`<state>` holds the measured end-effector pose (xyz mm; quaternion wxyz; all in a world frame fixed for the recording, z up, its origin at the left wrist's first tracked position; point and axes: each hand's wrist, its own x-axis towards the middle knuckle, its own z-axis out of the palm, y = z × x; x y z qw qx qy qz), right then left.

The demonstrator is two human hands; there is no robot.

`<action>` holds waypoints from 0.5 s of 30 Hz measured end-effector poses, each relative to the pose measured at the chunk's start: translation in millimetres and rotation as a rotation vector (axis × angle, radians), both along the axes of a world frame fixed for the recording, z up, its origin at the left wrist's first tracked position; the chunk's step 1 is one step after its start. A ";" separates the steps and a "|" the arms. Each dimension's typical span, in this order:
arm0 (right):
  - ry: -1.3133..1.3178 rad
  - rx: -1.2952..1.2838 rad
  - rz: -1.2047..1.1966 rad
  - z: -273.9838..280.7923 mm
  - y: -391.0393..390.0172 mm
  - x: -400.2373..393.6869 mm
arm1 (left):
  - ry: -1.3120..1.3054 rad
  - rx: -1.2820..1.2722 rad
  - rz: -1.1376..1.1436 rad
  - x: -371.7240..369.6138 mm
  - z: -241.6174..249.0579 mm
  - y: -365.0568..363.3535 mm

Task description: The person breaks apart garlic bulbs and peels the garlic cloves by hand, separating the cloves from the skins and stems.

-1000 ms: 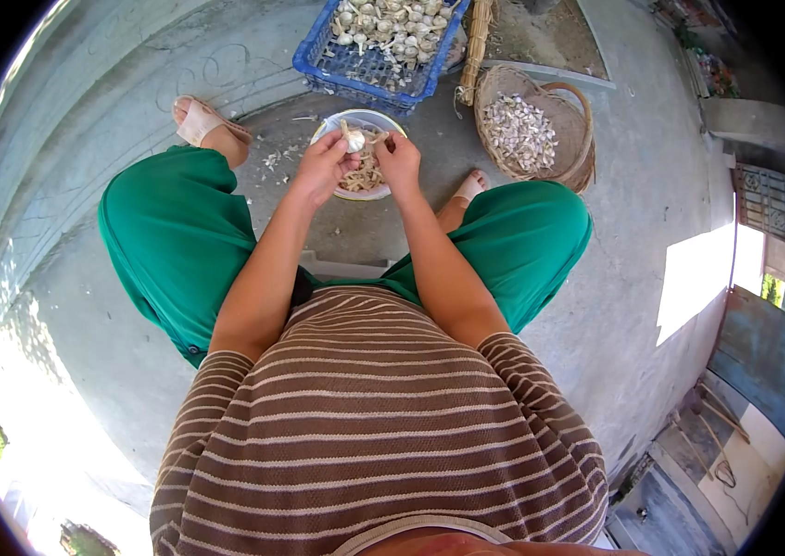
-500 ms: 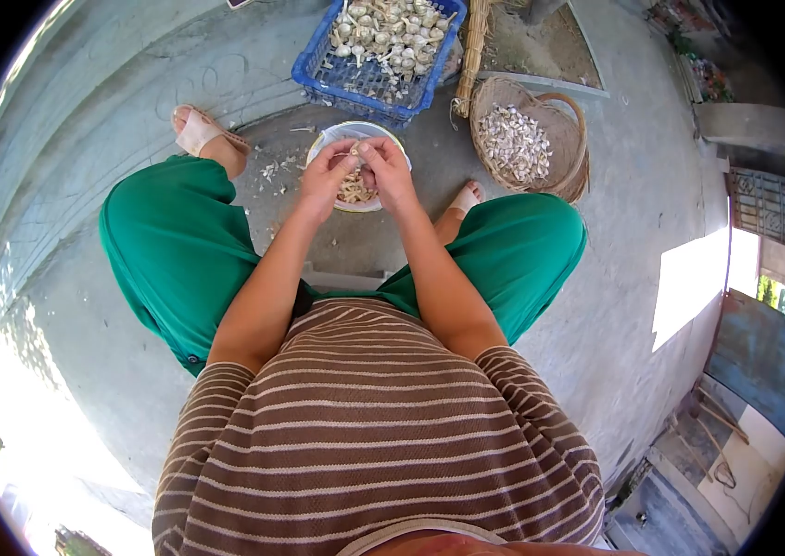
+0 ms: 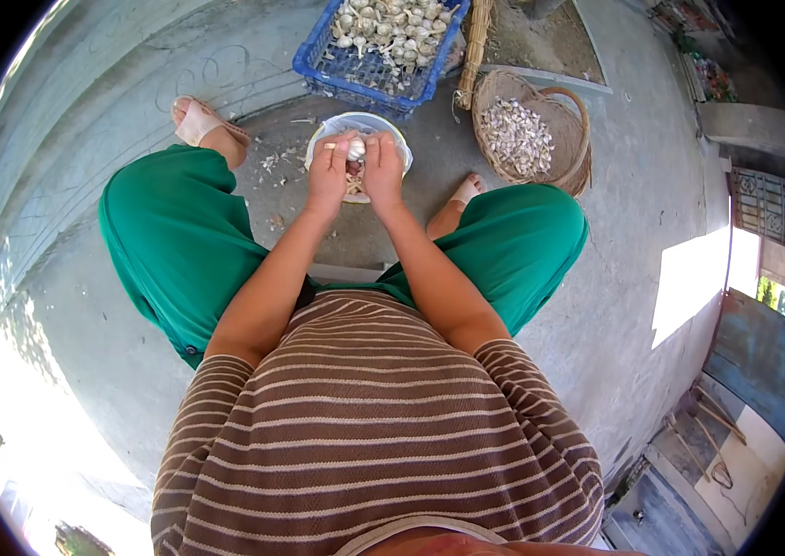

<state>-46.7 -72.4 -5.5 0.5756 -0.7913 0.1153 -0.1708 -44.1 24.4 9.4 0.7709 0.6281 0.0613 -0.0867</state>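
Note:
A whitish garlic bulb sits between my two hands, above a pale bowl. My left hand has its fingers closed on the bulb's left side. From the other side, my right hand grips the same bulb with thumb and fingers bent. Beneath the hands, tan pieces lie in the bowl, partly hidden; at this size I cannot make out exactly what they are.
Beyond the bowl stands a blue plastic crate with many garlic bulbs. Right of it, a wicker basket holds garlic cloves. Skin scraps litter the floor near my sandalled foot. A straw bundle lies beside the crate.
Both hands have turned so their backs face up more, and the garlic bulb now shows white between them. The crate and basket stay in place.

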 end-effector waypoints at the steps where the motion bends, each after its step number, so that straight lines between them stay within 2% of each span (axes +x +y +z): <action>1: -0.049 -0.012 -0.019 -5.6 -1.8 0.7 | -0.049 0.030 0.034 0.2 2.1 -1.4; 3: -0.096 -0.022 -0.038 -12.8 -6.6 0.1 | -0.096 0.061 0.068 1.0 0.4 -0.6; 5: 0.098 0.018 0.041 -15.1 -14.9 -0.1 | -0.031 -0.018 0.111 6.1 -6.4 3.6; 6: 0.097 0.019 0.041 -18.4 -17.0 2.7 | -0.031 -0.018 0.111 7.5 -5.2 6.7; 8: -0.214 -0.159 0.057 -25.3 -19.6 8.5 | 0.028 -0.032 0.070 10.1 -2.8 12.5; 9: -0.213 -0.158 0.058 -20.0 -17.7 8.1 | 0.030 -0.031 0.071 10.7 -4.3 13.8; 11: -0.048 0.305 0.101 -9.4 -14.5 6.8 | -0.027 -0.024 0.067 12.4 -7.6 14.2; 15: 0.147 0.495 0.230 9.1 -20.4 6.4 | -0.085 0.040 0.065 13.8 -4.3 12.7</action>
